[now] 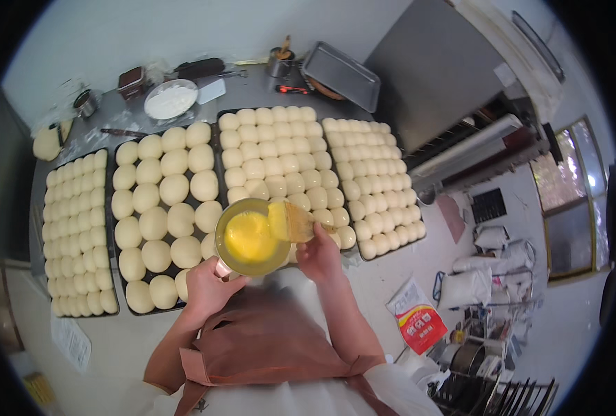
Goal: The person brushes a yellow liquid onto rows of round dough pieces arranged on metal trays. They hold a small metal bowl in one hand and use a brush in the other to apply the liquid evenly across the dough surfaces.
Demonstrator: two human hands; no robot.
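My left hand [210, 287] grips the handle of a metal cup [258, 269] that holds yellow liquid [249, 236], which looks like beaten egg. In my right hand [319, 254] is a wide brush with a wooden handle [300, 223]; its yellow-wetted bristles rest at the cup's right rim. Cup and brush are over the near part of a tray of small dough balls [274, 150], many of them shiny. To the left lies a tray of larger, matt dough balls [153, 223]. Further trays of small dough balls stand at the far left [76, 229] and right [378, 182].
Along the wall stand a bowl of white powder [170, 101], a white scraper [212, 92], a metal container with utensils [280, 62] and a tilted empty tray [342, 73]. An oven [464, 151] is at the right. A red and white bag [420, 320] lies on the floor.
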